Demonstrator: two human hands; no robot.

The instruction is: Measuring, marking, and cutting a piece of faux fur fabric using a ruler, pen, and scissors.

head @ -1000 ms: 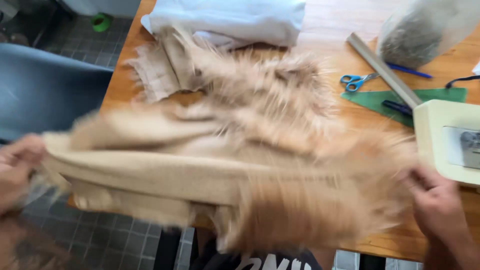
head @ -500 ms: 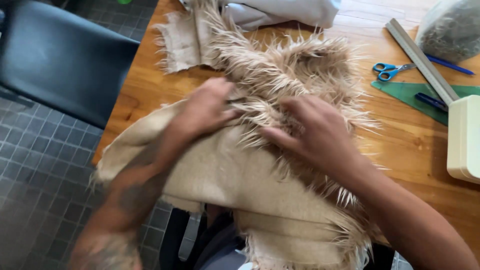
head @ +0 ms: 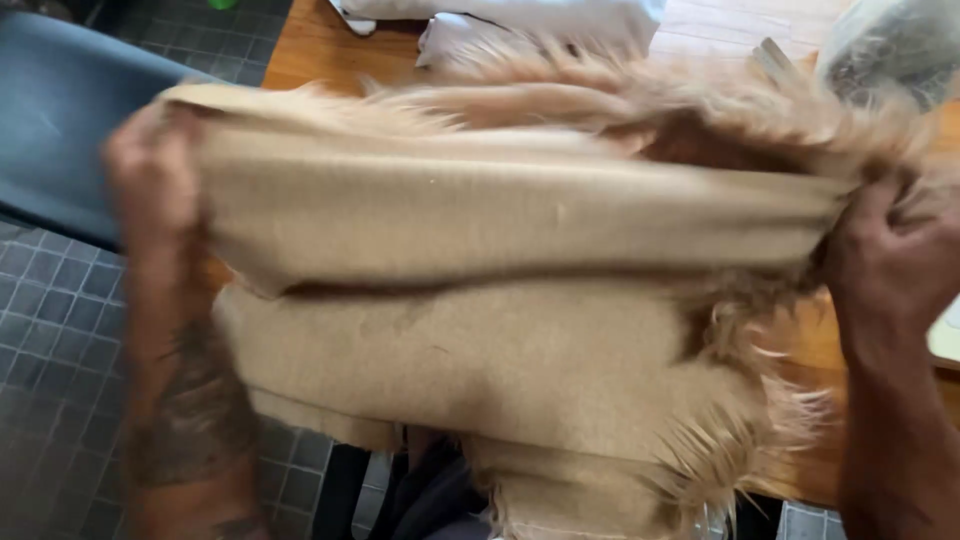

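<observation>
- Head view looks down on a big piece of tan faux fur fabric (head: 520,340), and I see it stretched wide between both hands above the near edge of the wooden table (head: 310,45).
- My left hand (head: 150,180) is closed around the fabric's left end, fingers curled over the top fold; it is blurred, so I cannot make out the grip in detail.
- My right hand (head: 895,250) is clenched on the right end, where the long shaggy pile bunches against the knuckles.
- Smooth woven backing of the fabric faces the camera; the fur side shows along the top edge and down the right, with fringe hanging at the lower right.
- Lower part of the fabric drapes down over the table's edge toward my lap.
- Beyond the fabric, a white cloth (head: 520,20) lies on the far part of the table.
- At the top right sits a clear plastic bag (head: 890,45) with grey stuff inside.
- A dark blue chair seat (head: 60,120) stands to the left, over a grey tiled floor (head: 50,360).
</observation>
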